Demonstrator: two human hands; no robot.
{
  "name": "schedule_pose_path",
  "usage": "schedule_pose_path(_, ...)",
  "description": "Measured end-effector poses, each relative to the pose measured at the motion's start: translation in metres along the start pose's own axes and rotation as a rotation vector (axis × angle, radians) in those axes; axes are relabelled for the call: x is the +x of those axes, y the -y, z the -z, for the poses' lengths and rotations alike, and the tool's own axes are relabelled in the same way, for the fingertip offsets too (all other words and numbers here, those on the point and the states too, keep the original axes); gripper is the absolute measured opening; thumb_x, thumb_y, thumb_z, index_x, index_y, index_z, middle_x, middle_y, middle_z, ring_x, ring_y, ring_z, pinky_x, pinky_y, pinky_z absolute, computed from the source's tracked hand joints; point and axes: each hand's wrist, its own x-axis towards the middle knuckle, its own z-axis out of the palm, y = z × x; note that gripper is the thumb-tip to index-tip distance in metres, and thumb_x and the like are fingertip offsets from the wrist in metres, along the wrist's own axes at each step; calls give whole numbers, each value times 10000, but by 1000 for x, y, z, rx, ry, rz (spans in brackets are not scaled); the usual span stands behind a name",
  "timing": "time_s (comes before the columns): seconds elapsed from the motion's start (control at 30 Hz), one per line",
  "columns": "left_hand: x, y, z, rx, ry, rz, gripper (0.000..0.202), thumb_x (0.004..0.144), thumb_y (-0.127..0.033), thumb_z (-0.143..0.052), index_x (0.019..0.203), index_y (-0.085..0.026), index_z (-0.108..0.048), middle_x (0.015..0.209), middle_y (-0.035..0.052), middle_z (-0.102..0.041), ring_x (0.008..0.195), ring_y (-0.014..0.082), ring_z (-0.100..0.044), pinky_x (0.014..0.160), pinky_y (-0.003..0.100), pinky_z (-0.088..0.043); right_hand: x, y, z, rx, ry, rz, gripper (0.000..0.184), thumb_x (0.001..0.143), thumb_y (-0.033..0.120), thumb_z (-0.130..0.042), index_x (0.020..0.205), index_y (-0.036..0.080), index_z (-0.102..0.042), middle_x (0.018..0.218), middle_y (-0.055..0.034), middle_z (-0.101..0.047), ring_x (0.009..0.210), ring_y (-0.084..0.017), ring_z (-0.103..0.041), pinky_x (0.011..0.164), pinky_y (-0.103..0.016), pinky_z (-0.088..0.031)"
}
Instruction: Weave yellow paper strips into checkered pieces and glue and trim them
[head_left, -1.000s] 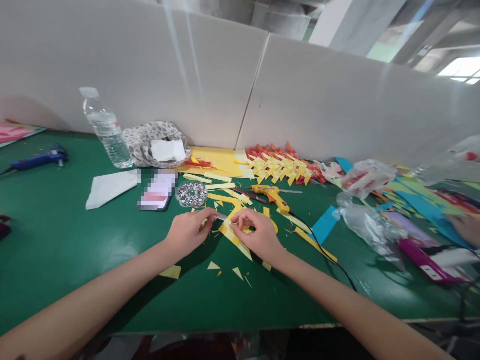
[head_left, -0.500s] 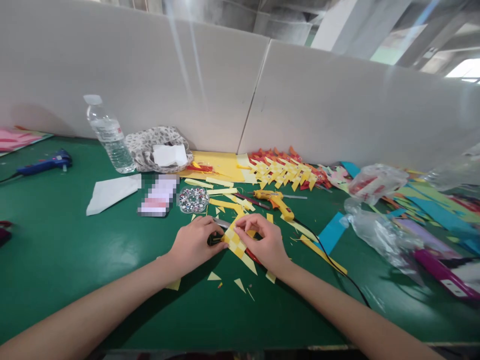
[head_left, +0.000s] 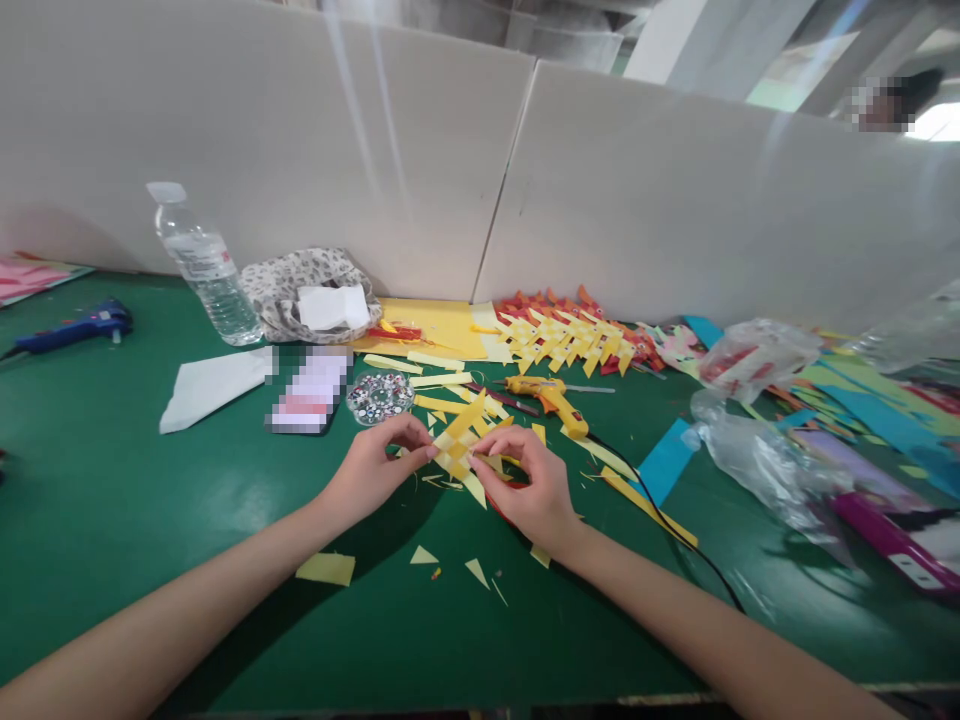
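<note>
A small woven piece of yellow and pale-yellow paper strips [head_left: 454, 456], checkered with pointed ends, is held just above the table between my hands. My left hand [head_left: 381, 462] pinches its left edge between thumb and fingertips. From the right, my right hand [head_left: 531, 482] grips it with closed thumb and forefinger. Something red shows under my right hand, mostly hidden. Paper offcuts lie around, among them a pale triangle [head_left: 424, 555] and a yellow rectangle [head_left: 327, 569].
A yellow glue gun [head_left: 549, 397] with a black cord lies behind my right hand. Finished-looking woven yellow pieces [head_left: 566, 338] are lined up by the partition. A tray of googly eyes [head_left: 381, 397], a phone [head_left: 309, 392], a water bottle [head_left: 210, 270] and plastic bags [head_left: 757, 470] stand around.
My left hand has shifted slightly up and left, now pinching the woven paper's edge. The metal blade and black loop near it are no longer visible. The paper has turned and moved left.
</note>
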Motion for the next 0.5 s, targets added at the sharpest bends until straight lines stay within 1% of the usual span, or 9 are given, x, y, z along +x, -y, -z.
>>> schedule_pose_path(0.1, 1, -1, -1, -211, 6, 133, 189, 728, -345, -606, 796, -193, -517, 729, 1, -613, 706, 137, -604, 535, 219, -452, 0, -1, 0, 1, -7, 0, 208, 750, 122, -599, 826, 230, -439, 818, -20, -591, 774, -146, -616, 718, -305, -537)
schedule_pose_path(0.17, 1, -3, -4, -313, 9, 222, 213, 711, -320, -634, 832, -190, -515, 737, 3, -634, 706, 134, -619, 567, 225, -468, 0, -1, 0, -14, 4, 14, 201, 752, 124, -598, 826, 229, -443, 823, -20, -596, 787, -147, -615, 720, -305, -537)
schedule_pose_path(0.23, -1, -5, -7, -385, 34, 282, 239, 697, -284, -655, 874, -186, -528, 773, 10, -657, 730, 132, -629, 612, 232, -478, -1, 0, -1, -27, 14, 35, 199, 753, 124, -599, 831, 229, -450, 827, -18, -599, 787, -143, -615, 718, -299, -537)
schedule_pose_path(0.37, -5, -5, -12, -458, 120, 317, 239, 706, -242, -657, 907, -173, -547, 822, 37, -678, 792, 147, -646, 674, 249, -480, -1, 1, -2, -49, 17, 56, 204, 755, 124, -601, 853, 233, -459, 831, -20, -614, 787, -142, -622, 710, -293, -536)
schedule_pose_path(0.5, -7, -3, -15, -486, 127, 303, 245, 716, -240, -660, 902, -174, -514, 809, 45, -688, 804, 157, -655, 681, 254, -473, -1, 1, -2, -103, 46, 70, 186, 768, 137, -594, 864, 239, -472, 842, -24, -646, 794, -152, -632, 712, -305, -526)
